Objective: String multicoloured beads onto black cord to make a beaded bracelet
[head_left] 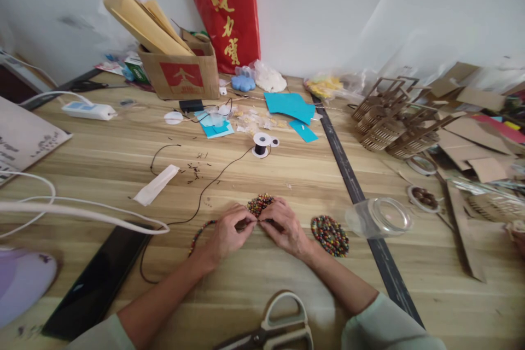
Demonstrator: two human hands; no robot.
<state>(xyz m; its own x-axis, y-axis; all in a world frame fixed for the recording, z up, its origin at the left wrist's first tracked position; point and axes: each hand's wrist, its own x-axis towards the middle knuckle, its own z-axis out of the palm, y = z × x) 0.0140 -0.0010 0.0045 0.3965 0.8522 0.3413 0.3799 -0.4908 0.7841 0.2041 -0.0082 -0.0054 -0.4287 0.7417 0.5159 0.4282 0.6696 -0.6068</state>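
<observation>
1 pair scissors [283, 323] up front. Left hand [232, 231] + right hand [284, 224] both pinching 1 dark cord [257, 221], super narrow grip. 2 bead piles [330, 236] close by, 1 spool [261, 146] behind.

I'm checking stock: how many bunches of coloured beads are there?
2: one bunch beyond the left hand and right hand, partly hidden; another bunch right of the right hand. The strand by the left hand isn't bunched.

Strung multicoloured beads [260, 203] lie bunched on the tabletop [262, 175].
</observation>
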